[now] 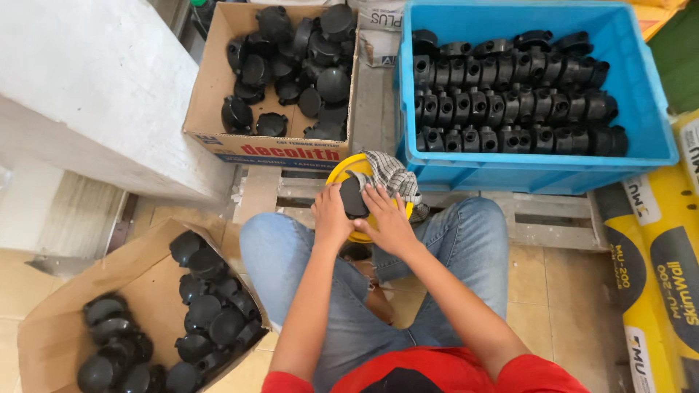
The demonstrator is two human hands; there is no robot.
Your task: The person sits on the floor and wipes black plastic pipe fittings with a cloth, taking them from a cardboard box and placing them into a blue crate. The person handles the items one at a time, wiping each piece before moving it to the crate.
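A small black plastic part sits pressed against a yellow round container that rests between the person's knees, and both hands are on it. Taking that yellow container as the landmark: the part lies on its top face, and a checked cloth is draped over its far right edge.

The risk, as I judge it, is a slip. The container is only braced by the legs, so a hard push from either hand could tip it or send the part skidding off toward the floor tiles. The loose cloth could also snag under the fingers and drag.

The left hand curls around the part's left side, fingers bent and closed against it in a grip. The right hand lies flatter, its fingers spread and pressing on the part's right edge and on the container's face; it steadies more than it clasps.

Beyond the container, to its far right, a blue crate holds neat rows of black fittings. To its far left, an open cardboard box holds loose black caps. Near left of the container, beside the person's knee, a second cardboard box lies open with more black round caps. To the near right, yellow sacks lie on the floor.
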